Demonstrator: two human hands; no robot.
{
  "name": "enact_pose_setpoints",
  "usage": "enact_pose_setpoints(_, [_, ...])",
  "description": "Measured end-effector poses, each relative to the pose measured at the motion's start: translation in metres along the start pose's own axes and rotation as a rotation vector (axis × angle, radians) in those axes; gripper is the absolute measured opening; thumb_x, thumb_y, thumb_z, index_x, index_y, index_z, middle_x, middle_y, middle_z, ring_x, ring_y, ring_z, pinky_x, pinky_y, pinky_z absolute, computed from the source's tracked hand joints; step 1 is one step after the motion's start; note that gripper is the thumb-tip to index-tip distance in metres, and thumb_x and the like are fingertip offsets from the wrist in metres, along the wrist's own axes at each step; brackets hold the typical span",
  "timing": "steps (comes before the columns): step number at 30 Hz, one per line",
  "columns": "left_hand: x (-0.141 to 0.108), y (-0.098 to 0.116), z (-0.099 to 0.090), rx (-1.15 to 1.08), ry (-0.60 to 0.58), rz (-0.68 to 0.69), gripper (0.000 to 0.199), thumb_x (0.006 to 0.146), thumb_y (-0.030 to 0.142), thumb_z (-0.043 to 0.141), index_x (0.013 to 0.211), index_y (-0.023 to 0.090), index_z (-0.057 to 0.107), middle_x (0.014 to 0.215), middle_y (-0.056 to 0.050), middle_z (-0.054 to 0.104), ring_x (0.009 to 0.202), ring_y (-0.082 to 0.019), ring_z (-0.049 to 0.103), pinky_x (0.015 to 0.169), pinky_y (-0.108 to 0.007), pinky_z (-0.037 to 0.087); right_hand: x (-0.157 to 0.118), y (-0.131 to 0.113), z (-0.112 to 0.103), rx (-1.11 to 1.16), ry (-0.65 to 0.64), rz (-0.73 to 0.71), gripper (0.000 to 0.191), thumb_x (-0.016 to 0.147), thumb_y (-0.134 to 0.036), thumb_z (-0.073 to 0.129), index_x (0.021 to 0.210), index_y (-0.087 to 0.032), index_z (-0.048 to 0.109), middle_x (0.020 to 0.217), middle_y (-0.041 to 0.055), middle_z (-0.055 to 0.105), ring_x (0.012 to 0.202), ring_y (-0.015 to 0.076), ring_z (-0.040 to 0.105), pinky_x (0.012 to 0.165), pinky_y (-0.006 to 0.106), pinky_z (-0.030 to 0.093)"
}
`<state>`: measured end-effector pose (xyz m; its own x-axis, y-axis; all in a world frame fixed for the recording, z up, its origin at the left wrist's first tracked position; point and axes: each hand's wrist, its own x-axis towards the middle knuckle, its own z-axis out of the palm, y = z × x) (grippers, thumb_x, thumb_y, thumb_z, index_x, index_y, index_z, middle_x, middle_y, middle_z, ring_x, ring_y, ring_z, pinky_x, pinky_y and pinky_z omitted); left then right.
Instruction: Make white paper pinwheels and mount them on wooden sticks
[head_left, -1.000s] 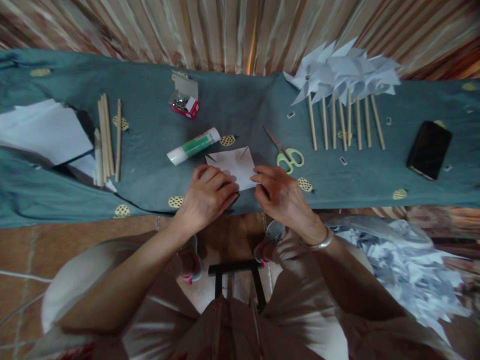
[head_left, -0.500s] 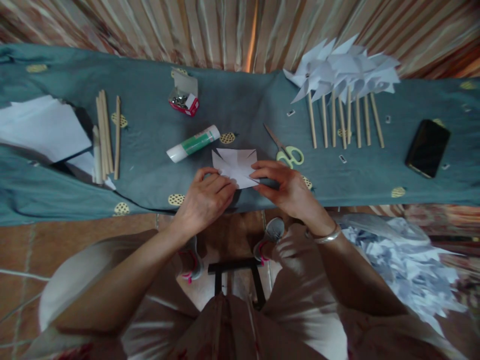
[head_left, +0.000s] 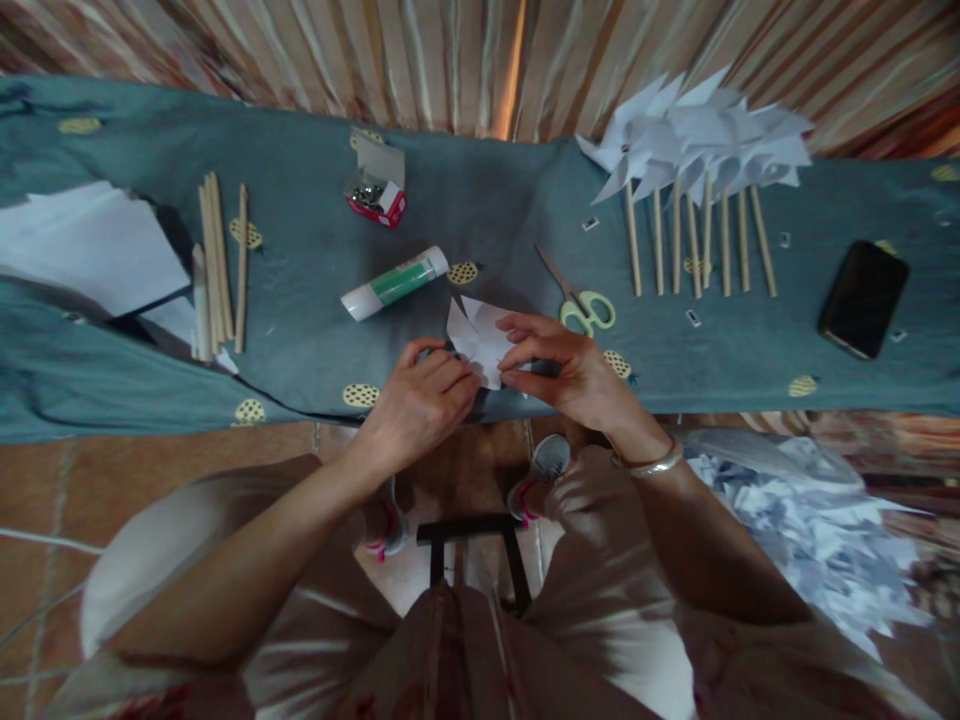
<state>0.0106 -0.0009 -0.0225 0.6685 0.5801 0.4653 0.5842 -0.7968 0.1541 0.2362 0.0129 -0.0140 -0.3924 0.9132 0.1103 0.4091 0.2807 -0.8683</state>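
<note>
A small white paper sheet (head_left: 480, 335) with slits cut in from its corners is between my two hands, near the table's front edge. My left hand (head_left: 427, 395) pinches its lower left side, fingers closed. My right hand (head_left: 562, 365) grips the right side between thumb and fingers, covering that edge. Just beyond the paper lies a green and white glue stick (head_left: 395, 284). Scissors with light green handles (head_left: 587, 310) rest beside my right hand, blades pointing away and to the left.
Finished paper pinwheels (head_left: 690, 140) on sticks lie at the back right, near a black phone (head_left: 864, 300). An opened red box of metal pins (head_left: 377, 195) stands at the back. Wooden sticks (head_left: 217, 265) and stacked white paper (head_left: 90, 245) are left. A bag of paper pieces (head_left: 810, 530) sits below right.
The paper has turned and its right part is now more covered by my right hand, whose fingers have moved up and over it. My left hand keeps its pinch.
</note>
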Motion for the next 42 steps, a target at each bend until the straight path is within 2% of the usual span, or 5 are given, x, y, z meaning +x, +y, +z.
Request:
enact_pose_setpoints(4, [-0.001, 0.0, 0.0, -0.017, -0.031, -0.024, 0.017, 0.095, 0.014, 0.053, 0.09, 0.018, 0.068, 0.086, -0.003, 0.073, 0.079, -0.018, 0.063, 0.093, -0.04, 0.048, 0.0, 0.0, -0.002, -0.037, -0.04, -0.008, 0.017, 0.083, -0.017, 0.069, 0.094, -0.027, 0.075, 0.136, 0.0049, 0.062, 0.121, 0.0224, 0.062, 0.105, 0.046, 0.048])
enact_pose_setpoints(7, [-0.002, 0.0, 0.001, -0.057, -0.053, -0.054, 0.018, 0.094, 0.013, 0.052, 0.093, 0.018, 0.069, 0.088, -0.004, 0.073, 0.081, -0.018, 0.063, 0.094, -0.042, 0.047, 0.0, 0.001, -0.002, -0.045, -0.046, -0.005, 0.01, 0.083, -0.021, 0.07, 0.089, -0.027, 0.076, 0.135, 0.0042, 0.062, 0.12, 0.0224, 0.063, 0.105, 0.046, 0.049])
enact_pose_setpoints(15, [-0.001, 0.001, 0.001, -0.019, -0.029, -0.019, 0.016, 0.094, 0.013, 0.054, 0.09, 0.017, 0.069, 0.085, -0.004, 0.073, 0.08, -0.019, 0.061, 0.093, -0.042, 0.048, 0.003, 0.006, 0.006, -0.093, 0.064, 0.018, 0.006, 0.082, -0.022, 0.07, 0.078, -0.023, 0.075, 0.126, 0.0073, 0.067, 0.114, 0.0239, 0.065, 0.101, 0.045, 0.051])
enact_pose_setpoints(21, [-0.001, 0.002, 0.002, -0.051, -0.027, -0.057, 0.017, 0.095, 0.016, 0.054, 0.103, 0.017, 0.068, 0.088, -0.005, 0.074, 0.08, -0.019, 0.063, 0.093, -0.041, 0.05, 0.006, 0.0, 0.019, -0.254, 0.172, 0.028, 0.009, 0.08, -0.018, 0.067, 0.074, -0.022, 0.072, 0.122, 0.0073, 0.068, 0.108, 0.0241, 0.066, 0.098, 0.047, 0.052])
enact_pose_setpoints(42, [0.001, 0.003, 0.004, -0.024, -0.024, -0.006, 0.017, 0.098, 0.016, 0.053, 0.099, 0.015, 0.07, 0.094, -0.006, 0.073, 0.086, -0.02, 0.062, 0.083, -0.035, 0.049, 0.005, -0.001, 0.03, -0.366, 0.234, 0.02, 0.009, 0.078, -0.015, 0.068, 0.082, -0.022, 0.064, 0.121, 0.0079, 0.066, 0.117, 0.028, 0.06, 0.104, 0.05, 0.048])
